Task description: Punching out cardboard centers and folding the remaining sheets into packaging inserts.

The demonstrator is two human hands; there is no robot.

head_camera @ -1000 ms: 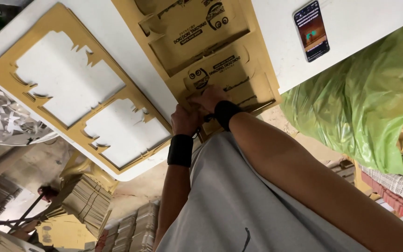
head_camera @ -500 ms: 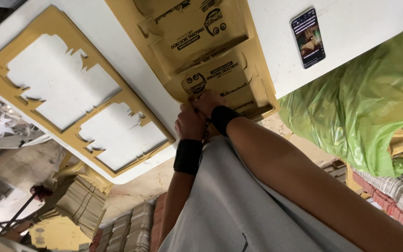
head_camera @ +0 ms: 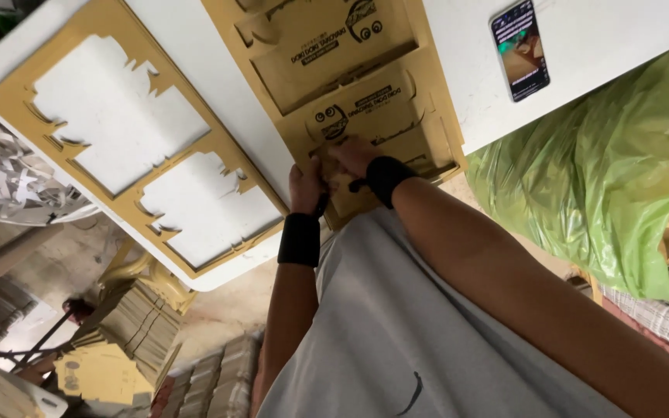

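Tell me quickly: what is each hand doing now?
Left hand: closed on the near edge of the die-cut cardboard sheet.
Right hand: fingers pressed on the same sheet; grip cannot be told.

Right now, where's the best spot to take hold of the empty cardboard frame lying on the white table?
Probably the cardboard frame by its near corner strip, coming from the table edge on the left hand side. That corner reaches the rim, so fingers can slip under; the inner bars between the cut-outs look thin and likely to bend.
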